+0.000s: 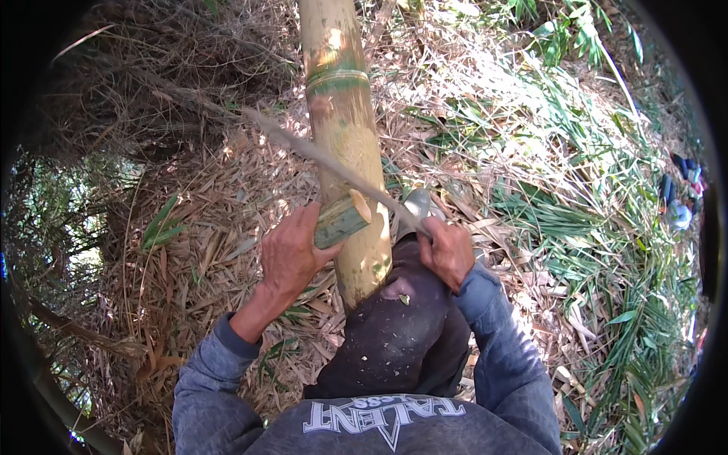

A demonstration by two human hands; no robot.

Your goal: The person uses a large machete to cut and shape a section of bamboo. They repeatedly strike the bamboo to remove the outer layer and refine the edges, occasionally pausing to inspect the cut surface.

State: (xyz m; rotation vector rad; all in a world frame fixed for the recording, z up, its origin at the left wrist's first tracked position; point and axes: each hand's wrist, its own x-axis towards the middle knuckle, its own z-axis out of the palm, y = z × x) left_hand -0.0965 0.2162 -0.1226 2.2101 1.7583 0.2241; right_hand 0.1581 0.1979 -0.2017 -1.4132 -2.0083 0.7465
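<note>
The left hand's [292, 246] fingers are clamped around a short green bamboo piece [339, 226], its pale cut end facing the upper right. The right hand's [447, 252] fingers are folded tight on the near end of a long, narrow tool [322, 155], blurred and probably a blade, which slants toward the upper left. It passes close by the piece's cut end; whether they touch, I cannot tell.

Behind both, near the centre, a thick yellow bamboo pole [345, 125] runs from the top edge down to a dark trouser leg [394, 334]. Dry leaf litter [220, 243] surrounds it, with green leaves [561, 205] on the right.

The step in hand looks like working the tool with the piece held over the pole. The next move probably calls for a steady left grip, with those fingers clear of the tool's path.
</note>
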